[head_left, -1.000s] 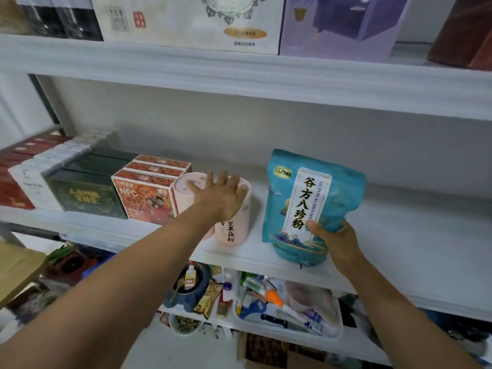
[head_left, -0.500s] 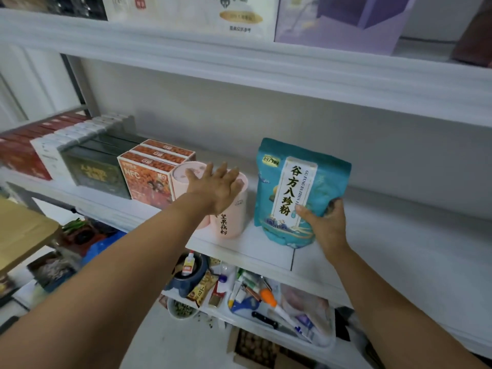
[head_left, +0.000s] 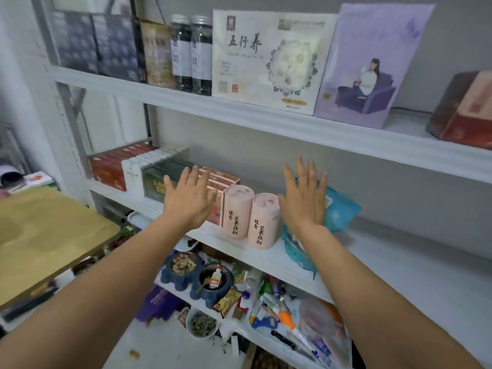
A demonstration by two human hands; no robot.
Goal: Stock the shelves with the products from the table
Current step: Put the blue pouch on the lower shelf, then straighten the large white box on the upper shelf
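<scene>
Shelf: middle shelf carries two pink canisters, teal pouch just beside them; these look stocked
Fingers: my left hand and right hand spread, holding nothing
Left: cannot tell; counter only partly seen

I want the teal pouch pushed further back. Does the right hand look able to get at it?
Probably yes. The right hand is open, holds nothing and hovers in front of the teal pouch, with nothing between them; the pink canister stands off to its left.
</scene>
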